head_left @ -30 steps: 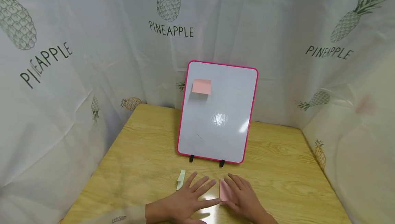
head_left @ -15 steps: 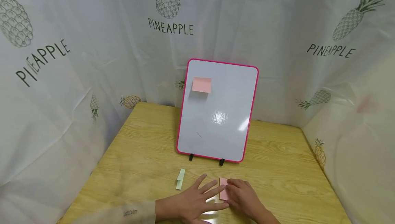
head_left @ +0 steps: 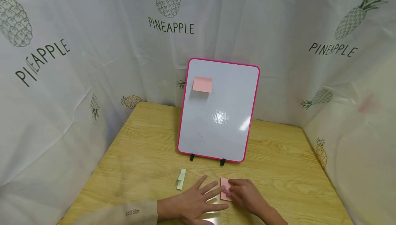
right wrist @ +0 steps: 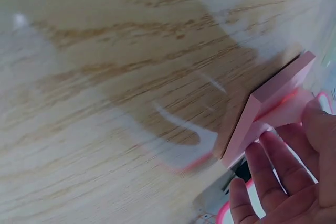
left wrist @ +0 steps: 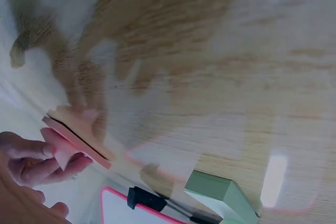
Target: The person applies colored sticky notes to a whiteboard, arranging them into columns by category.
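A pink sticky note pad (head_left: 225, 183) lies on the table. My right hand (head_left: 247, 194) is at its right side and pinches the pad's lifted top sheet (right wrist: 287, 109) between thumb and finger. The sheet curls away from the pad (right wrist: 265, 106) in the right wrist view, and shows as a pink flap (left wrist: 62, 148) in the left wrist view. With fingers spread, my left hand (head_left: 196, 202) reaches to the pad's left side, its fingertips at the pad. Just beyond the left hand lies a pale green sticky note pad (head_left: 181, 179), its top sheet partly raised.
A whiteboard (head_left: 222, 101) with a pink frame stands tilted on black feet (head_left: 222, 162) behind the hands. One pink sticky note (head_left: 202, 84) hangs at its upper left. White curtains (head_left: 269, 22) with pineapple prints enclose the wooden table (head_left: 139, 142).
My left hand has shifted right, its fingertips now at the pink pad. The right hand's fingers have drawn back to the pad's right side and hold its top sheet.
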The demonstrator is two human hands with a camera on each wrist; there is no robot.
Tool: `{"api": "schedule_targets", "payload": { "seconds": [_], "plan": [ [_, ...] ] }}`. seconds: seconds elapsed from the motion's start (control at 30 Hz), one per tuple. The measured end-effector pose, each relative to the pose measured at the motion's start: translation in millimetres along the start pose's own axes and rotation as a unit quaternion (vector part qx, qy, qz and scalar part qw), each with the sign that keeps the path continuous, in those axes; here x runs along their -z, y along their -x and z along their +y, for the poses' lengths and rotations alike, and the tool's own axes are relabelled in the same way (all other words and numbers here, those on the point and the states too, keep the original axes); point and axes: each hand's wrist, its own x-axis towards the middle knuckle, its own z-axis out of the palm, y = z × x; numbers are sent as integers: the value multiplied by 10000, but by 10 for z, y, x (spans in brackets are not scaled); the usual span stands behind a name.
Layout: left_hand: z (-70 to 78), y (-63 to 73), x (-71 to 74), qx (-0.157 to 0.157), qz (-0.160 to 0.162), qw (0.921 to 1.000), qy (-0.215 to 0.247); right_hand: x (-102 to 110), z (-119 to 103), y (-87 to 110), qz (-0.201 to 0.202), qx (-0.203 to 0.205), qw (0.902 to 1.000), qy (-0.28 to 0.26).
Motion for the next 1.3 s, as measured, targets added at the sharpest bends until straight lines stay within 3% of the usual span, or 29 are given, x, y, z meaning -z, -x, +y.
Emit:
{"api": "schedule_targets", "payload": {
  "seconds": [0.17, 0.33, 0.57, 0.8, 1.1, 1.3],
  "plan": [
    [-19, -22, -15, 10, 35, 9998, 208, -6, 14, -10, 74, 154, 9998, 108],
    [-42, -37, -45, -198, 91, 9996, 188, -32, 41, -16, 197, 134, 9997, 47],
    [-82, -116, -17, -647, -181, 9977, 113, -55, 106, -85, 434, 32, 9962, -756],
    [-91, -225, -18, -1003, -598, 9931, 83, -8, 111, -137, 27, -334, 9922, -1202],
    [-50, -316, -64, -936, -1156, 9889, -35, 22, 110, -166, -430, -860, 9894, -1088],
    [-38, -320, -59, -855, -1239, 9886, -102, 30, 148, -185, -104, -819, 9924, -910]
  ]
}}
